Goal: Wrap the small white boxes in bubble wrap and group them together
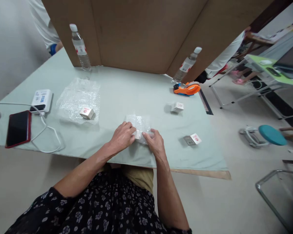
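Close to the table's front edge, a piece of bubble wrap (139,123) lies between my hands, folded around something small and pale. My left hand (124,135) grips its left side with curled fingers. On its right side, my right hand (156,142) presses with the thumb while the fingers hold the edge. A small white box (87,113) rests on a stack of bubble wrap sheets (75,97) to the left. Off to the right are a second small box (177,107), seemingly with clear film beside it, and a third small box (192,139).
An orange tape dispenser (187,88) lies at the back right. Two water bottles (81,48) stand against a brown cardboard partition (136,35). At the left are a phone (19,128), a white power bank (42,100) and a cable (52,151). A blue stool (272,135) stands beyond.
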